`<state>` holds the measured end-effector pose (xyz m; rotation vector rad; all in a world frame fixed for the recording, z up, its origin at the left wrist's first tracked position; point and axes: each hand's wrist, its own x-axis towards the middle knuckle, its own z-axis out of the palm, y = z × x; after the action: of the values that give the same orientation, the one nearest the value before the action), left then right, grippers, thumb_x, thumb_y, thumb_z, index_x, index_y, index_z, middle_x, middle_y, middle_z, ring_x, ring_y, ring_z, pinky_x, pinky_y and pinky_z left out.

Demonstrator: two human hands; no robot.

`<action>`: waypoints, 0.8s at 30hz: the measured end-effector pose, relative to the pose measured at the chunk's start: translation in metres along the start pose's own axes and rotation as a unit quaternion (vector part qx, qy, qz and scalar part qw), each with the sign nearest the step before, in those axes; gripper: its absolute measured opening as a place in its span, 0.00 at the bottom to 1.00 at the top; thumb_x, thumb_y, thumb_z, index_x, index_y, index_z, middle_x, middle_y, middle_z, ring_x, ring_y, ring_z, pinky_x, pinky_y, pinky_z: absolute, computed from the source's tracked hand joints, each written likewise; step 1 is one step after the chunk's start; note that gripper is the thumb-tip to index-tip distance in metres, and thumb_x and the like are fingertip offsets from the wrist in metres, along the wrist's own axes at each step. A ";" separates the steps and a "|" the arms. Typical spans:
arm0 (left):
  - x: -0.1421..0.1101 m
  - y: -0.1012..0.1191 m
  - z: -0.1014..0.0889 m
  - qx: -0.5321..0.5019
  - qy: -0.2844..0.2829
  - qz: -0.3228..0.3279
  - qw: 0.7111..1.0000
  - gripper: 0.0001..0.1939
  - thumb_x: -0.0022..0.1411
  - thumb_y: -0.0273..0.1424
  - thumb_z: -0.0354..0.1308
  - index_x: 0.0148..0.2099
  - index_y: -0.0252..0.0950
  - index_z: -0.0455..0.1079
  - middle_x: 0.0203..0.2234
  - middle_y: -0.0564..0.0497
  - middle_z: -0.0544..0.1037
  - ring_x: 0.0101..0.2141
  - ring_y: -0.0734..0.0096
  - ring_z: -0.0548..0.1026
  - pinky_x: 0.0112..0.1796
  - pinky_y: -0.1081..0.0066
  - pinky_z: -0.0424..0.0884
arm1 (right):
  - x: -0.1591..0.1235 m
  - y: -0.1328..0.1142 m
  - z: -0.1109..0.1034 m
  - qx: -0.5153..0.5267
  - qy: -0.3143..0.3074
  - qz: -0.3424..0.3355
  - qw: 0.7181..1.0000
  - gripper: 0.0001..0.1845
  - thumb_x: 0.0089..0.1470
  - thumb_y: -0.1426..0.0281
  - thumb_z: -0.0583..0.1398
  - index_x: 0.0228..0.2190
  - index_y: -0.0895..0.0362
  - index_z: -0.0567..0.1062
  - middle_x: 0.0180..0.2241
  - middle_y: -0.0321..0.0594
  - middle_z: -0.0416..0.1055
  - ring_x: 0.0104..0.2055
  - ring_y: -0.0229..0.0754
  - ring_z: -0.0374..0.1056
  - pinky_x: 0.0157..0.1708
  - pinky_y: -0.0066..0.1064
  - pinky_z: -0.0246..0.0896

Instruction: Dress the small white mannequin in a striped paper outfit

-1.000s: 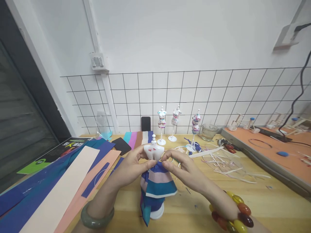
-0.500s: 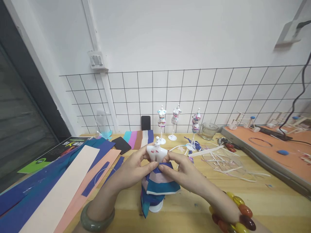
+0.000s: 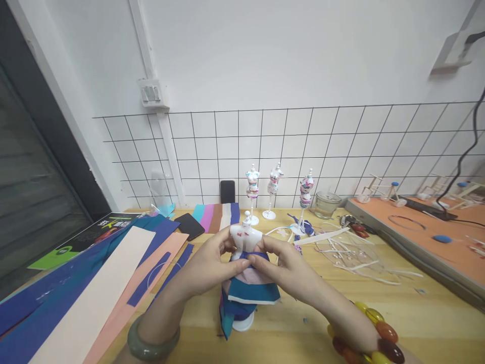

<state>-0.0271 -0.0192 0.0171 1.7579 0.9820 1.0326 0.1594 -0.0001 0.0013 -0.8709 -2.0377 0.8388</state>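
Observation:
A small white mannequin with red marks stands on its round base in front of me. Around its waist hangs a layered fabric skirt in blue, pale pink and teal with a white edge. My left hand pinches the skirt's waist from the left, its fingers behind the torso. From the other side my right hand presses its thumb on the same waistband, close to the left thumb. Both hands' other fingertips are partly hidden behind the mannequin.
Fabric strips lie on the left beside a black phone-like slab. Behind are three small mannequins, including a painted one, and a glass jar. Tangled cords lie right, before an orange board.
The mannequin has shifted slightly right and its base up. My right hand has closed in, so both thumbs now meet at the waistband.

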 end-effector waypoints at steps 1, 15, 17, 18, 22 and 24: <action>0.000 0.000 0.000 -0.010 -0.005 0.001 1.000 0.20 0.56 0.30 0.61 0.52 0.40 0.65 0.45 0.46 0.75 0.46 0.61 0.72 0.47 0.62 0.68 | 0.000 0.000 0.000 0.008 -0.002 0.003 1.000 0.10 0.57 0.68 0.56 0.25 0.56 0.65 0.27 0.35 0.65 0.30 0.38 0.62 0.29 0.28 0.58; 0.003 -0.002 -0.002 -0.037 -0.002 -0.025 0.999 0.15 0.59 0.34 0.60 0.48 0.37 0.69 0.43 0.46 0.77 0.46 0.61 0.74 0.44 0.65 0.70 | 0.002 0.002 0.000 0.014 -0.011 -0.001 1.000 0.11 0.59 0.67 0.54 0.25 0.56 0.64 0.26 0.33 0.64 0.30 0.37 0.60 0.30 0.27 0.55; 0.003 -0.002 -0.001 -0.023 0.010 -0.029 0.999 0.13 0.57 0.33 0.61 0.45 0.37 0.70 0.40 0.47 0.78 0.44 0.61 0.75 0.42 0.66 0.71 | 0.002 0.002 0.000 0.010 -0.017 -0.001 1.000 0.11 0.59 0.67 0.54 0.25 0.56 0.64 0.27 0.33 0.64 0.31 0.37 0.60 0.31 0.27 0.55; 0.003 -0.002 -0.001 -0.021 0.015 -0.031 0.999 0.13 0.57 0.33 0.62 0.44 0.36 0.70 0.39 0.47 0.78 0.43 0.61 0.75 0.41 0.66 0.71 | 0.002 0.003 0.000 0.009 -0.018 0.000 1.000 0.10 0.59 0.67 0.54 0.25 0.56 0.64 0.27 0.33 0.64 0.31 0.37 0.60 0.31 0.27 0.55; 0.004 0.000 0.000 -0.050 0.014 -0.033 0.998 0.12 0.56 0.32 0.62 0.44 0.36 0.71 0.40 0.47 0.79 0.42 0.62 0.76 0.40 0.68 0.72 | 0.002 0.004 0.000 0.013 -0.019 0.002 1.000 0.11 0.59 0.67 0.54 0.26 0.55 0.64 0.27 0.33 0.64 0.31 0.37 0.59 0.31 0.27 0.54; 0.004 -0.001 0.000 -0.068 0.007 -0.032 0.997 0.13 0.56 0.32 0.63 0.44 0.36 0.71 0.40 0.47 0.79 0.44 0.61 0.75 0.42 0.67 0.71 | 0.002 0.004 0.000 0.017 -0.019 0.003 1.000 0.11 0.59 0.66 0.54 0.25 0.55 0.63 0.27 0.33 0.63 0.31 0.37 0.59 0.31 0.27 0.54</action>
<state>-0.0255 -0.0151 0.0173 1.5994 0.9486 1.0472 0.1595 0.0036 -0.0013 -0.8484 -2.0496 0.8972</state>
